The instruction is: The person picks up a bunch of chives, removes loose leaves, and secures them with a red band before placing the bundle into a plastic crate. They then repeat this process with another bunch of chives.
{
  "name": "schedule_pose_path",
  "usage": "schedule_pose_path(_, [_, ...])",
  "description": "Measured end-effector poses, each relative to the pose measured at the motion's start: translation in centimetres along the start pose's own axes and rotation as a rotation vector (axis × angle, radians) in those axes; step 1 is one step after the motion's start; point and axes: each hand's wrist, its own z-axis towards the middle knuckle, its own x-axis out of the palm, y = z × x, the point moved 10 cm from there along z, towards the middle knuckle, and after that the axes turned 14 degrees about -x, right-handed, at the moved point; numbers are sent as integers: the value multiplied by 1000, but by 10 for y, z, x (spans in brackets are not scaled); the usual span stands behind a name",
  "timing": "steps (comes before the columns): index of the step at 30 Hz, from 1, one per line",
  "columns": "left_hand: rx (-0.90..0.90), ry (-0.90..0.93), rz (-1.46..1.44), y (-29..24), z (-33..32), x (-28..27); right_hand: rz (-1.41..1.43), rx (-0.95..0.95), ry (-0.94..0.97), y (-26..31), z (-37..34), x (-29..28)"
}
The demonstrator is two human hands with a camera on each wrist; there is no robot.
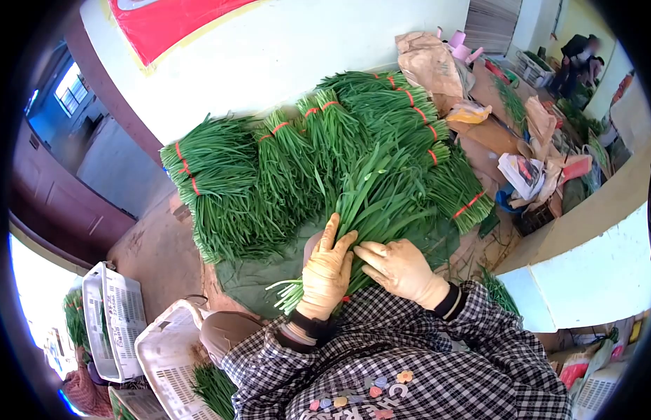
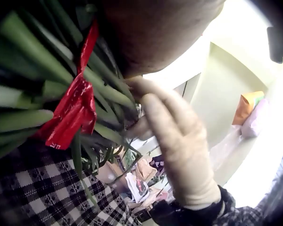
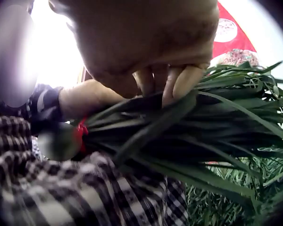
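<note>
A bunch of long green leaves (image 1: 381,192) lies across the person's lap, its pale stem ends (image 1: 289,294) toward the lower left. The left hand (image 1: 327,269) grips it near the stems, fingers lying over the leaves. To its right, the right hand (image 1: 401,271) pinches leaves of the same bunch with bent fingers. A red tie (image 2: 78,106) circles the stems in the left wrist view, where the right hand (image 2: 179,141) reaches the far side. From the right wrist, the right hand (image 3: 146,42) has its fingertips among the leaves (image 3: 179,127), with the red tie (image 3: 82,134) near the stems.
Several red-tied green bunches (image 1: 220,154) are piled against the white wall (image 1: 269,63), partly on dark green cloth (image 1: 248,280). White crates (image 1: 164,350) stand at lower left. Paper and bags (image 1: 525,171) litter the right side; another person (image 1: 577,63) is far back at right.
</note>
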Motion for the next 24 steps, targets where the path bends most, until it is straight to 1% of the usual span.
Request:
schedule_pose_path(1, [0,-1,0,2,1,1,0,-1,0,0,0,0])
schedule_pose_path(3, [-45,-66,-83,15,2,-3,-27,42,205,-6,-5,20])
schedule_pose_path(4, [-13,-135,-84,16,3,-7,-22,42,203,-5,-9,24])
schedule_pose_path(6, [-74,-114,-145,29,4,-6,57,62,106,-4,-12,23])
schedule_pose_path(7, [-73,-115,-142,32,6,-3,57,61,103,-6,-14,26])
schedule_pose_path(9, [-9,-181,-203,30,4,-8,91,94,-59,-8,-15,10])
schedule_pose_path(10, [-8,-176,-200,28,3,-7,94,99,-62,-7,-11,5])
schedule_pose_path(12, [-80,-137,-234,29,2,-5,72,156,68,-10,-3,8])
schedule_pose_path(13, [-79,-131,-232,32,1,-3,25,163,100,-11,-2,14])
schedule_pose_path(16, [-19,-91,-162,32,1,9,-25,138,47,-11,-3,17])
schedule_pose_path(17, [-80,-94,-257,38,4,10,-25,137,46,-10,-4,17])
schedule_pose_path(18, [-142,-95,-351,46,5,11,-43,152,106,-11,-5,21])
schedule_pose_path(19, [-65,-123,-247,36,5,6,-60,167,166,-10,-7,25])
schedule_pose_path(20, [-66,-121,-246,33,4,4,-59,169,166,-9,-6,23])
schedule_pose_path(22, [-201,-59,-293,37,3,3,-113,172,222,-6,-6,21])
schedule_pose_path(23, [-201,-58,-291,38,3,3,-112,174,221,-5,-5,19])
schedule_pose_path(24, [-155,-69,-204,35,4,2,-128,165,240,-3,-4,17])
